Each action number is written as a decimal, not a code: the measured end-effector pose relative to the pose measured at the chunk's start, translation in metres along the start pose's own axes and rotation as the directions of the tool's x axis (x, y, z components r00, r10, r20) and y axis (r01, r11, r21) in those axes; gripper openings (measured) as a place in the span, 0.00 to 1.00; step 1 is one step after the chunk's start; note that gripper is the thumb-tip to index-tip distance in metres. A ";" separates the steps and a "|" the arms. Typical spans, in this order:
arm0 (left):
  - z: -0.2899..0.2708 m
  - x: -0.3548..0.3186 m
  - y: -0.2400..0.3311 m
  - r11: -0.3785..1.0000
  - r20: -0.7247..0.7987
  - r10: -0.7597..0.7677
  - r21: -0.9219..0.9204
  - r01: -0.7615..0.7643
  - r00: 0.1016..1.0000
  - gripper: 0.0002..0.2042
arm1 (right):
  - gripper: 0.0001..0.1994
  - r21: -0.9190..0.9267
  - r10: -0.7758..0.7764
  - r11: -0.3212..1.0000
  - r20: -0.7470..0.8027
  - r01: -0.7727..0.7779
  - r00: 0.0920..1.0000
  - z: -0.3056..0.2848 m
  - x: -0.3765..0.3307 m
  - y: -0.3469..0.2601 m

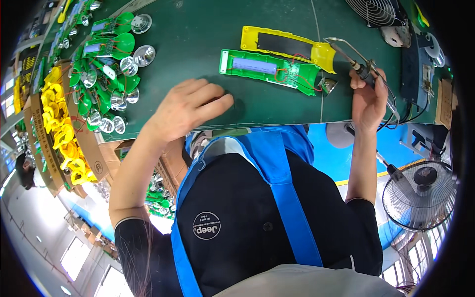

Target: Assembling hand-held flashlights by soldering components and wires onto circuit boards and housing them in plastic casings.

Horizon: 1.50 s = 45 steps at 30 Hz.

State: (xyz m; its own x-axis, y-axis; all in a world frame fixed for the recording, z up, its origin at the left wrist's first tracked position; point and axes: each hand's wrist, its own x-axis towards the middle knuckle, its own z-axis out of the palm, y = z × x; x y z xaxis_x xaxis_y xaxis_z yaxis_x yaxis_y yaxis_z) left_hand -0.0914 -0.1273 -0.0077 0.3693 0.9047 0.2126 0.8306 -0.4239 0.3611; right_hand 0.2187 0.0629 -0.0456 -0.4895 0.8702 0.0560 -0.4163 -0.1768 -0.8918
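Note:
My right hand (368, 96) is closed around the handle of a soldering iron (365, 74), with a thin bent metal tube running alongside its tip. The tip points up and left, over the end of a yellow shell half (284, 44) with a black strip inside. Below that shell lies a green torch housing half (272, 72), holding a purple battery (255, 66), a circuit board and red wires. A shiny reflector cup (328, 85) sits at its right end. My left hand (190, 106) rests palm down on the green table, loosely bent fingers apart, holding nothing visible.
Several green housings with reflectors (111, 74) crowd the table's left side. Beyond them stands a cardboard box of yellow parts (59, 128). At the right are a dark soldering unit (416, 69) with cables and a round fan grille (373, 10). A standing fan (420, 193) is below.

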 end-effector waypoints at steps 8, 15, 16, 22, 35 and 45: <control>0.020 0.050 0.004 0.996 -0.321 0.003 -0.089 -0.033 0.947 0.09 | 0.13 -0.049 0.003 0.999 -0.022 -0.004 1.000 0.004 -0.001 0.001; 0.029 0.062 0.009 0.999 -0.313 0.026 -0.026 -0.036 0.949 0.10 | 0.11 -0.073 0.037 0.997 0.000 -0.037 0.999 0.009 -0.001 -0.004; 0.029 0.064 0.011 0.999 -0.319 0.018 -0.038 -0.031 0.948 0.10 | 0.11 -0.073 0.039 0.997 -0.001 -0.039 0.999 0.009 -0.001 -0.004; 0.032 0.082 0.015 0.975 -0.274 -0.135 -0.209 0.078 0.952 0.09 | 0.12 -0.117 0.071 0.991 0.019 -0.068 0.997 0.008 0.003 -0.008; 0.004 0.105 0.031 0.966 0.081 -0.254 -0.034 0.258 0.964 0.04 | 0.13 -0.470 0.337 0.851 0.147 -0.234 0.930 0.019 0.032 -0.032; 0.002 0.110 0.030 0.969 0.102 -0.246 -0.002 0.248 0.964 0.03 | 0.12 -0.565 0.432 0.784 0.198 -0.258 0.880 0.022 0.037 -0.033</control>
State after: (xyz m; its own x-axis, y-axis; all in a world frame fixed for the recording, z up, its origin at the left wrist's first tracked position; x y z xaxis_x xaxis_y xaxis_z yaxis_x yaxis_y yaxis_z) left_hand -0.0246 -0.0405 0.0250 0.1939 0.9807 0.0234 0.8955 -0.1867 0.4040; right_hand 0.1974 0.0909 -0.0042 -0.7622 0.5982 -0.2475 0.2331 -0.1031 -0.9670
